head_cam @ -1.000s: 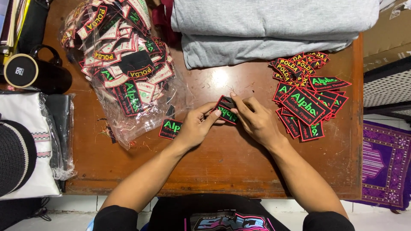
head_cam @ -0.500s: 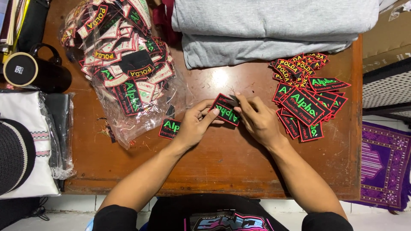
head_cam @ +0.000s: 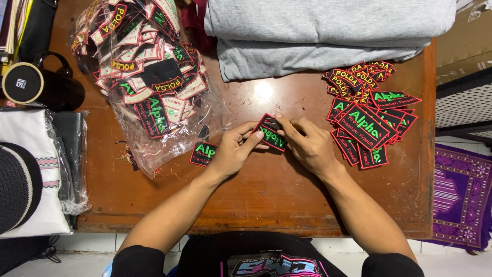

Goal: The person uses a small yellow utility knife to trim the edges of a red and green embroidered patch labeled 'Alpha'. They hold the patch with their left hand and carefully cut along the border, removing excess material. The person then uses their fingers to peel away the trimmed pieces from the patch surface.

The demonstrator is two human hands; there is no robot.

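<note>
My left hand (head_cam: 233, 151) and my right hand (head_cam: 309, 145) meet over the middle of the brown wooden table (head_cam: 266, 200). Both pinch a black embroidered patch (head_cam: 270, 134) with a red border and green lettering, held tilted just above the tabletop. Another such patch (head_cam: 203, 154) lies flat on the table just left of my left hand. A pile of the same patches (head_cam: 366, 120) is spread to the right of my right hand.
A clear plastic bag stuffed with patches (head_cam: 146, 82) lies at the back left. Folded grey cloth (head_cam: 323, 33) is stacked at the back. A black mug (head_cam: 38, 84), a white bag (head_cam: 31, 174) and a dark hat (head_cam: 18, 187) sit at the left; a purple mat (head_cam: 461, 197) is on the floor at right.
The patch between my hands has turned slightly and my fingers have shifted their grip on it. My arms stay in place.
</note>
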